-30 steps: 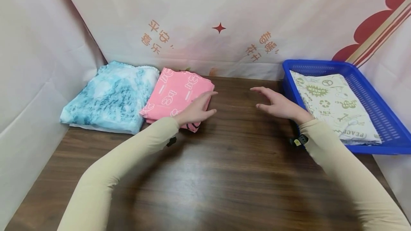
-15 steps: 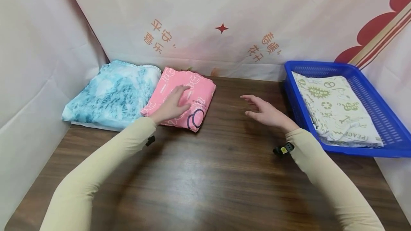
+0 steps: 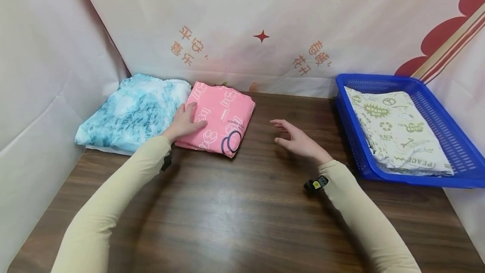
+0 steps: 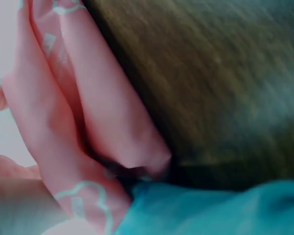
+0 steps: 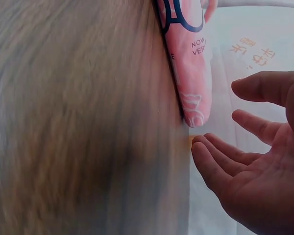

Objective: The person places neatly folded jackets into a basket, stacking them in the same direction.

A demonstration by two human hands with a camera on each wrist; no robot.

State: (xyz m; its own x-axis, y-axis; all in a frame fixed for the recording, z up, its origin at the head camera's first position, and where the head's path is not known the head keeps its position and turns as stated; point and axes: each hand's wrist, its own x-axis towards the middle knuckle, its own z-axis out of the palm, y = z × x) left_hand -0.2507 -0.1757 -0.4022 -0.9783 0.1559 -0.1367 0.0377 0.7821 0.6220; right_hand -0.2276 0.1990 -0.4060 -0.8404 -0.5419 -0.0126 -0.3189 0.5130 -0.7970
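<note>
A folded pink cloth [image 3: 221, 115] with white outlines and dark print lies on the table near the back wall. My left hand [image 3: 182, 122] is over its left edge, thumb and fingers spread, beside the folded blue-and-white tie-dye cloth [image 3: 132, 111]. In the left wrist view the thick folds of the pink cloth [image 4: 44, 112] hide part of that hand, and the blue cloth [image 4: 206, 210] lies against them. Nothing is in my right hand [image 3: 297, 140]; its fingers are loosely bent over the table, right of the pink cloth. The right wrist view shows the hand [image 5: 255, 161] apart from it.
A blue plastic basket [image 3: 350, 138] stands at the right, holding a folded cream cloth [image 3: 398, 129] with green print. A printed fabric wall [image 3: 227, 3] closes the back, and plain fabric hangs at both sides. The brown wooden table [image 3: 235, 222] stretches toward me.
My left hand has moved left across the pink cloth, from its right side to its left edge. My right hand has come left, away from the basket. The cloths stay about where they were.
</note>
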